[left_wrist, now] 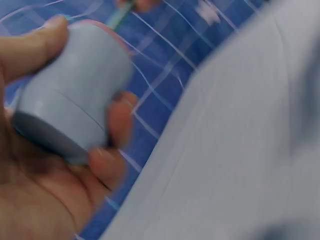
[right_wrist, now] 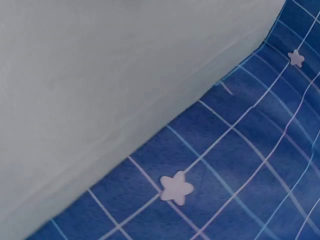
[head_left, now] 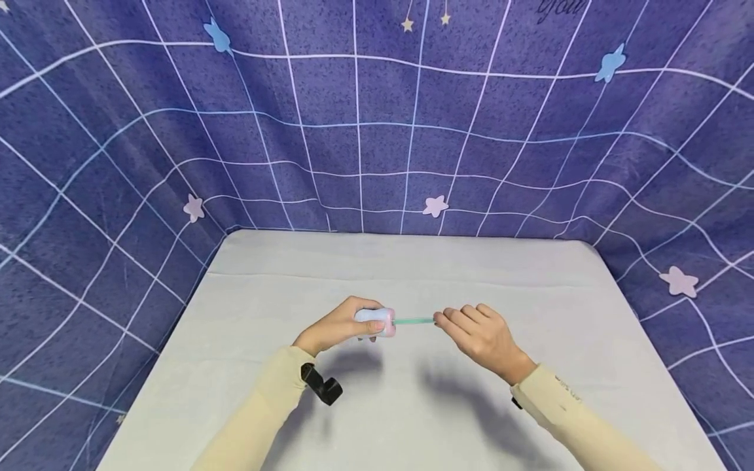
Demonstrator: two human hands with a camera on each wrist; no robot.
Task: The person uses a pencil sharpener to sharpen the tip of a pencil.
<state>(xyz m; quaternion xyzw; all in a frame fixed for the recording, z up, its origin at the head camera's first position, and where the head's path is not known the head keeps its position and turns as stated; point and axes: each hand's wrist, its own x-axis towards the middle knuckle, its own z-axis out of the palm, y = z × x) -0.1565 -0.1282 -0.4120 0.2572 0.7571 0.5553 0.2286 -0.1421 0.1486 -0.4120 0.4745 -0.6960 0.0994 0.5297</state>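
Observation:
My left hand [head_left: 337, 325] grips a small pale-blue waisted cylinder [head_left: 370, 316] with a pink end, thumb along the near side. In the left wrist view the cylinder [left_wrist: 80, 82] lies across my palm, fingers curled about it; that picture is somewhat blurred. From its pink end a thin green strip [head_left: 413, 320] runs straight to the right. My right hand [head_left: 482, 335] pinches the strip's far end in curled fingers, which hide the tip. Both hands are above the white table. In the right wrist view neither the hand nor the strip shows.
A white cloth-covered table [head_left: 365, 261] lies under both hands, with their shadows on it. Behind and at both sides hangs a blue curtain [head_left: 330, 85] with grid lines and stars. A black strap-like device [head_left: 321, 384] is on the left wrist.

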